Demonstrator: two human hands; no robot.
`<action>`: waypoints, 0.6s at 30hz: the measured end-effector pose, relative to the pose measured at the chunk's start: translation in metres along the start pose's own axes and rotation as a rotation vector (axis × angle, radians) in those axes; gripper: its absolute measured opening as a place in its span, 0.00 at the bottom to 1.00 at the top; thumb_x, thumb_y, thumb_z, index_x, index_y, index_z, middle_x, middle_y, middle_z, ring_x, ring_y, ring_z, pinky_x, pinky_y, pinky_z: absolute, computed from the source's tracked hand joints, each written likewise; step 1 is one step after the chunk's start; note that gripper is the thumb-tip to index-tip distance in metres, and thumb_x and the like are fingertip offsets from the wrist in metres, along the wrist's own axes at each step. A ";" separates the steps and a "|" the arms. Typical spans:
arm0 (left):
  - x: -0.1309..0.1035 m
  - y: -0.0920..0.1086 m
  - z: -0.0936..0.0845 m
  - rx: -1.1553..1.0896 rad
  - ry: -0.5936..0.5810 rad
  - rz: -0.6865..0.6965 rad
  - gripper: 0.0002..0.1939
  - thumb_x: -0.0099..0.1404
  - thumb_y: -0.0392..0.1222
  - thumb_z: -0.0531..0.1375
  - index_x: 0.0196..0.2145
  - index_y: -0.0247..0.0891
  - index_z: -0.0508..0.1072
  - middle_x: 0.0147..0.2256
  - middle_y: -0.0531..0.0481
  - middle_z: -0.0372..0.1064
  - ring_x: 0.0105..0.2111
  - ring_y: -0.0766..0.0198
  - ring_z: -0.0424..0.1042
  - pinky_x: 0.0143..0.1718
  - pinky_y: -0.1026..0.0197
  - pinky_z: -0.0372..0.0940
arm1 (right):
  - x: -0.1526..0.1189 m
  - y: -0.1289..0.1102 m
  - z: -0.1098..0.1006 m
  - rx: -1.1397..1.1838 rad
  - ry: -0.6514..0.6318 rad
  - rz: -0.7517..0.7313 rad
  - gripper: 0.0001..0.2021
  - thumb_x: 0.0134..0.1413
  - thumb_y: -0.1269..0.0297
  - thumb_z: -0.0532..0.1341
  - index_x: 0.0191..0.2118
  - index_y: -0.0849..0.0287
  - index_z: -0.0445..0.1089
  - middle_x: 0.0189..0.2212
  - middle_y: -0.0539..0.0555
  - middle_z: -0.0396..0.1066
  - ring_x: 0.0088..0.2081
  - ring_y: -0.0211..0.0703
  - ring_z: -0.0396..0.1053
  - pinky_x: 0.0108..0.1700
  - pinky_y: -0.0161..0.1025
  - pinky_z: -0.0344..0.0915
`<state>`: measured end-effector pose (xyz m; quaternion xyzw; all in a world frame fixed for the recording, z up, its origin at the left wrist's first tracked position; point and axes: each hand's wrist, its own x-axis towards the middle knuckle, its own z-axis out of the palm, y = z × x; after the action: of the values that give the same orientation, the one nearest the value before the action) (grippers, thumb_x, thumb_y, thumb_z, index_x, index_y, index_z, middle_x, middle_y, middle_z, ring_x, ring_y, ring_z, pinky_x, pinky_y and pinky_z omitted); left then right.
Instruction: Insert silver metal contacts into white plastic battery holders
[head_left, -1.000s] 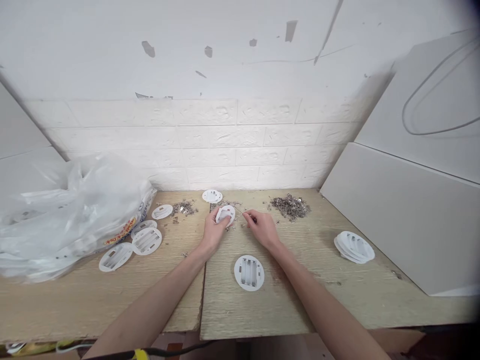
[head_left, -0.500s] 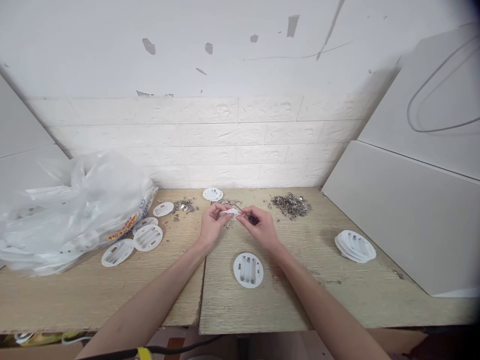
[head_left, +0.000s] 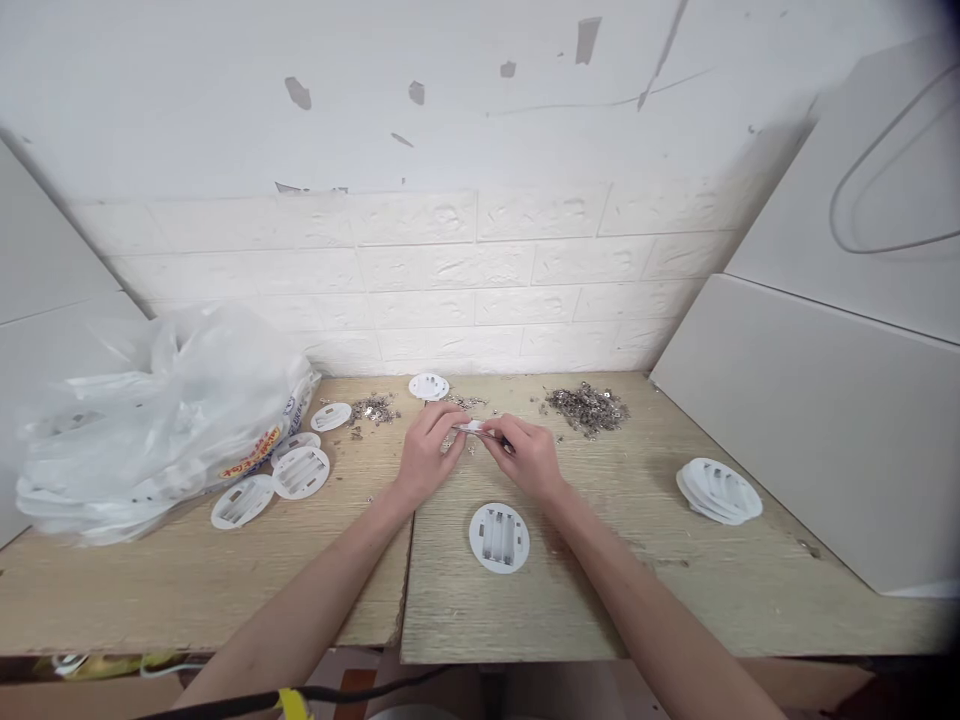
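Between both hands is a white round battery-holder plate [head_left: 472, 427], seen nearly edge-on, so its slots are hidden. My left hand [head_left: 433, 448] is closed on its left edge. My right hand [head_left: 525, 455] pinches the right edge, and something small and dark shows under its fingers, too hidden to name. Nearer to me on the table, another battery-holder plate [head_left: 499, 538] lies face up with metal contacts in its slots. Small metal contact pieces [head_left: 469, 402] are scattered just beyond my fingers.
A plastic bag [head_left: 165, 430] of white plates fills the left side, with several loose plates [head_left: 301, 472] beside it. A larger heap of metal contacts [head_left: 589, 409] lies at the back right. A stack of plates [head_left: 718, 491] stands near the right panel [head_left: 825, 430].
The held plate has tipped to a flatter, more edge-on angle. A thin tool that stuck out above my right fingers no longer shows there. My left fingers have shifted over the plate.
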<state>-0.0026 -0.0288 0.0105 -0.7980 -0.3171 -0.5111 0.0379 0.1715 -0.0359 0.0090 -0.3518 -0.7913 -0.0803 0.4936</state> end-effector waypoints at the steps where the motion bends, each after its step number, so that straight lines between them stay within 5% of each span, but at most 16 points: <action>1: 0.000 -0.001 0.000 0.018 -0.007 0.012 0.08 0.61 0.30 0.55 0.39 0.38 0.68 0.38 0.46 0.68 0.40 0.62 0.67 0.42 0.57 0.65 | 0.000 0.000 0.000 -0.003 -0.006 0.006 0.06 0.58 0.66 0.57 0.33 0.59 0.70 0.24 0.51 0.72 0.23 0.33 0.67 0.27 0.30 0.58; 8: -0.002 -0.001 -0.001 -0.024 -0.056 0.008 0.08 0.62 0.32 0.55 0.40 0.38 0.68 0.36 0.48 0.69 0.37 0.65 0.69 0.37 0.62 0.65 | -0.001 0.001 0.000 0.023 -0.034 0.053 0.08 0.58 0.63 0.57 0.37 0.59 0.72 0.21 0.50 0.72 0.21 0.33 0.65 0.26 0.30 0.57; 14: -0.006 0.001 0.004 -0.098 -0.145 -0.131 0.06 0.62 0.35 0.54 0.38 0.39 0.68 0.33 0.50 0.70 0.33 0.65 0.69 0.35 0.63 0.64 | -0.001 -0.002 -0.001 0.165 -0.085 0.082 0.09 0.60 0.63 0.55 0.38 0.58 0.71 0.26 0.52 0.75 0.25 0.35 0.69 0.29 0.30 0.61; 18: -0.004 0.005 0.004 -0.051 -0.188 -0.175 0.03 0.61 0.36 0.54 0.33 0.38 0.67 0.31 0.50 0.66 0.32 0.64 0.66 0.33 0.62 0.61 | 0.001 -0.005 -0.002 0.159 -0.069 0.101 0.13 0.60 0.60 0.54 0.27 0.58 0.68 0.21 0.51 0.71 0.22 0.35 0.64 0.26 0.32 0.57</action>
<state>0.0022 -0.0329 0.0064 -0.8124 -0.3744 -0.4433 -0.0570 0.1696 -0.0399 0.0116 -0.3535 -0.7929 0.0199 0.4960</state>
